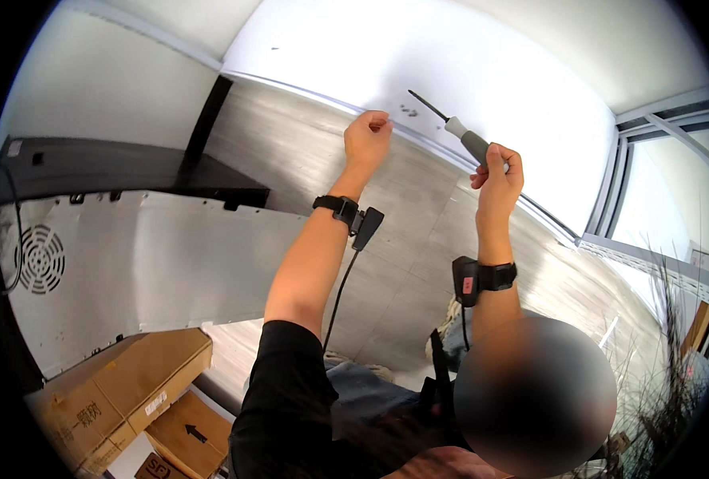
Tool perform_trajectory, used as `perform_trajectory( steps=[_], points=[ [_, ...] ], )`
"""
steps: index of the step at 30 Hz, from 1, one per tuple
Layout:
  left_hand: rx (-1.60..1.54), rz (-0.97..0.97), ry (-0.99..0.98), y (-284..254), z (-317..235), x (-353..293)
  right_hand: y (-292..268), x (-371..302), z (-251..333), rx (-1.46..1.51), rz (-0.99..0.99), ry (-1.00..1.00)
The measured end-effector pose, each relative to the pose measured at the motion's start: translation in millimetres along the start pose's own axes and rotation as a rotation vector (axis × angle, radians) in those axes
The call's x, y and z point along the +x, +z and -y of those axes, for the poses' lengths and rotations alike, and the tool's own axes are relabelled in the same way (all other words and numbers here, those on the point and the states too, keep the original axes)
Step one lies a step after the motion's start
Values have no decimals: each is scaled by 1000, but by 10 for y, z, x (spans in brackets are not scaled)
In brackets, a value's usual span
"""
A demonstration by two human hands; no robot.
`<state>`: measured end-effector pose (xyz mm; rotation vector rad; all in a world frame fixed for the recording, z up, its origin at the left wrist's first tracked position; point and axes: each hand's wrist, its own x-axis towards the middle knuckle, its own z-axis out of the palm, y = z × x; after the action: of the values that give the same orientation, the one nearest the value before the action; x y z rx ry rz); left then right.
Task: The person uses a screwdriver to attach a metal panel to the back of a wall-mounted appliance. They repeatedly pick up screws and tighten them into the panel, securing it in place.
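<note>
My right hand [501, 177] grips the butt end of a screwdriver [468, 142] with a grey and dark handle. Its thin dark shaft points up and to the left over a white tabletop [522, 96]. My left hand [366, 144] is at the table's near edge, fingers curled together in a pinch. Whatever may be between those fingertips is too small or hidden to make out. Several small dark pieces, apparently screws [409, 112], lie on the white top between my left hand and the screwdriver's shaft. Both wrists carry black strapped devices with cables.
To the left stands a large metal panel [202, 255] with a round vent, beside a black frame [131, 172]. Cardboard boxes [131, 375] are stacked at the lower left. A dark, thin-leaved plant [670, 351] and a white-framed shelf [666, 267] are at the right.
</note>
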<state>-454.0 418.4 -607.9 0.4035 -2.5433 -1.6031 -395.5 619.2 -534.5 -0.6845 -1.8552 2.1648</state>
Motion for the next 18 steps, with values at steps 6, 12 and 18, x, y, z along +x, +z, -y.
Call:
perform_trajectory(
  steps=[6,12,18],
  points=[
    [281,46,88,460,170,287,-77,79,-115,23,-20,66],
    [399,-26,129,582,125,281,-45,126,-98,78,-33,73],
    [400,-32,66,614,93,274,-41,128,-146,91,-28,68]
  ],
)
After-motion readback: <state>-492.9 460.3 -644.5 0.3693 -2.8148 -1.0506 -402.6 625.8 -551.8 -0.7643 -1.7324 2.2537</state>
